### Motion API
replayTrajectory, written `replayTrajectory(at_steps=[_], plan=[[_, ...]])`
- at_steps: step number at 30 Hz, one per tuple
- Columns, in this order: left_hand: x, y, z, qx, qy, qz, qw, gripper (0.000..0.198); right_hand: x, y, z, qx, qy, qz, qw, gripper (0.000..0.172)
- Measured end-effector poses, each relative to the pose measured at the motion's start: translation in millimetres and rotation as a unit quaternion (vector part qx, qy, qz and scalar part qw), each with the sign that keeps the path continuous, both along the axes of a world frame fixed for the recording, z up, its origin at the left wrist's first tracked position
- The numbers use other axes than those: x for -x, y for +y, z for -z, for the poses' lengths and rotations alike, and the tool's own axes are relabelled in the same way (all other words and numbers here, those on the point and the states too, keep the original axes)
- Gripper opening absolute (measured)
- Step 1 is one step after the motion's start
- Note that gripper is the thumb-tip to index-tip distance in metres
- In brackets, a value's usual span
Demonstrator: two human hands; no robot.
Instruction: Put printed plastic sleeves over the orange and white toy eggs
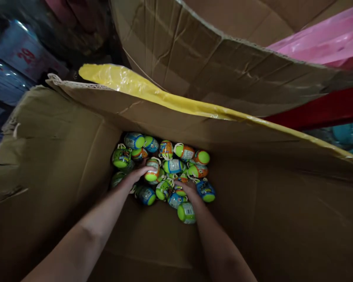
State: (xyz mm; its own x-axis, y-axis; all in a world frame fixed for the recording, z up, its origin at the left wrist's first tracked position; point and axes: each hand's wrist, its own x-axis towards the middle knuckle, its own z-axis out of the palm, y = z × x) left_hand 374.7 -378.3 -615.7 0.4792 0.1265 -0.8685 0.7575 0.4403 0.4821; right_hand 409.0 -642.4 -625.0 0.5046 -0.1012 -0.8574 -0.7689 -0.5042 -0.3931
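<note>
So the round plastic containers (174,166) sit at the bottom of a deep cardboard box (253,196), bunched up by the far wall and a bit left of centre. Most are lying on their sides or leaning at odd angles, probably just because rounded bodies don't stack and end up propping each other up.

The left hand (137,173) has hold of an orange-banded container (152,169), thumb across the near side and fingers mostly hidden behind it; looks like a side pinch because the neighbours crowd it. The right hand (190,188) is down among the others, fingers against a green-and-orange one (181,189), but can't tell if that's a real grip or just contact. Both reach way down, which makes sense with walls that tall.

Rough count: about twenty containers, give or take since some overlap or sit in shadow. I get around eight with orange, six with blue, the rest mainly green. Two hands, two big boxes counting the one behind (176,51). One yellow plastic strip (164,98) runs along the far rim, seemingly draped over or stuck to that edge, plus one red strip (320,107) off right.
</note>
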Motion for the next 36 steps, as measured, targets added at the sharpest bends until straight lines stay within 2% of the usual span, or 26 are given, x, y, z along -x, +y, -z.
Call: replayTrajectory(at_steps=[2,4,7,10,13,17,19,21,22,24,27,31,33,36], plan=[[8,15,-2.4,0.092,0.021,0.048,0.994,0.062,4,0,-11.6,-0.062,0.036,0.055,0.996,0.055],[9,20,1.0,0.170,0.053,0.075,0.981,0.061,11,8,-20.1,-0.118,0.067,0.111,0.985,0.053],[5,16,14.5,0.208,0.081,0.085,0.971,0.073,19,35,-21.5,-0.164,0.117,0.177,0.963,0.057],[7,17,26.6,0.246,0.118,0.068,0.960,0.085,22,60,-17.6,-0.189,0.201,0.226,0.934,0.068],[17,22,34.1,0.293,0.141,0.045,0.945,0.091,18,70,-16.1,-0.217,0.265,0.237,0.909,0.071],[29,17,42.1,0.337,0.134,0.009,0.932,0.095,14,69,-14.2,-0.228,0.259,0.244,0.906,0.068],[32,10,40.6,0.335,0.131,-0.023,0.933,0.094,13,70,-17.2,-0.237,0.230,0.236,0.914,0.066],[30,6,28.9,0.332,0.118,-0.054,0.934,0.091,15,72,-29.2,-0.252,0.195,0.216,0.923,0.065],[28,5,17.8,0.335,0.104,-0.069,0.934,0.089,16,73,-39.9,-0.259,0.180,0.209,0.925,0.064],[21,5,-15.8,0.342,0.068,-0.091,0.933,0.082,19,77,-71.3,-0.264,0.177,0.217,0.923,0.062],[8,7,-90.0,0.385,0.024,-0.117,0.915,0.074,21,82,-137.5,-0.257,0.166,0.249,0.919,0.059],[1,10,-195.9,0.445,-0.037,-0.173,0.878,0.079,14,92,-232.0,-0.265,0.075,0.250,0.928,0.048],[5,11,-237.2,0.434,-0.055,-0.206,0.875,0.075,10,97,-273.3,-0.253,0.100,0.247,0.930,0.047],[16,12,-283.7,0.395,-0.073,-0.272,0.875,0.064,8,105,-324.6,-0.245,0.134,0.182,0.943,0.050]])
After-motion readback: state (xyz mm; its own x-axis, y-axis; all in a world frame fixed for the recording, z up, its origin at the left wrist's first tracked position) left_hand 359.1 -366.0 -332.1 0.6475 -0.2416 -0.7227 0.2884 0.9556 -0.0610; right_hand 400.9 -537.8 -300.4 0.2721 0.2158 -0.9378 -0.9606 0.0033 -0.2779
